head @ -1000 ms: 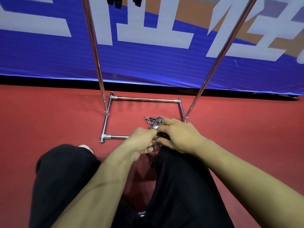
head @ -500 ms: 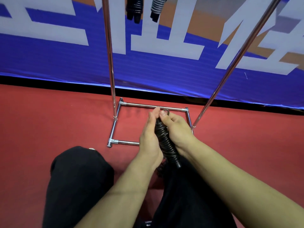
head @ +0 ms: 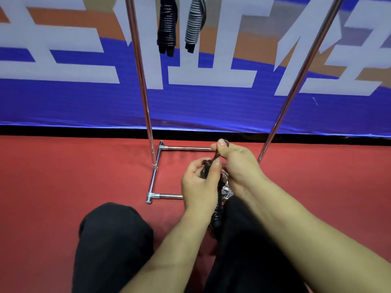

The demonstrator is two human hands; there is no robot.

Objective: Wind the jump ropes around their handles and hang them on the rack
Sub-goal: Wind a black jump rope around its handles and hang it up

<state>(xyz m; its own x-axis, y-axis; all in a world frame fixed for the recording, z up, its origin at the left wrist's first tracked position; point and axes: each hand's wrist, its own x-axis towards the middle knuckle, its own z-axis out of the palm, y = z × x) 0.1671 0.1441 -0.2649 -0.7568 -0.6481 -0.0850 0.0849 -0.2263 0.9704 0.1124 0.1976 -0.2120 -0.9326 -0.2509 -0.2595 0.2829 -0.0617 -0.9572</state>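
Observation:
My left hand (head: 200, 187) grips a black jump rope bundle (head: 216, 210), its rope coiled around the handles, which slants down toward my right knee. Just above it, my right hand (head: 237, 163) pinches the rope's loop end between thumb and fingers. Behind my hands lies a loose tangle of grey rope (head: 227, 190) on the floor, mostly hidden. A chrome rack (head: 146, 98) stands ahead. Two wound ropes hang from it at the top: a black one (head: 167, 28) and a grey one (head: 194, 26).
The rack's base frame (head: 155, 180) lies on the red floor (head: 74, 172) just ahead of my black-trousered knees (head: 114, 235). Its right pole (head: 296, 81) slants up to the right. A blue banner with white letters (head: 211, 106) backs the rack.
From the pile on the floor my hands have lifted a wound black rope. The view has tilted up, bringing the two hanging ropes into sight. My right hand now pinches the loop end higher.

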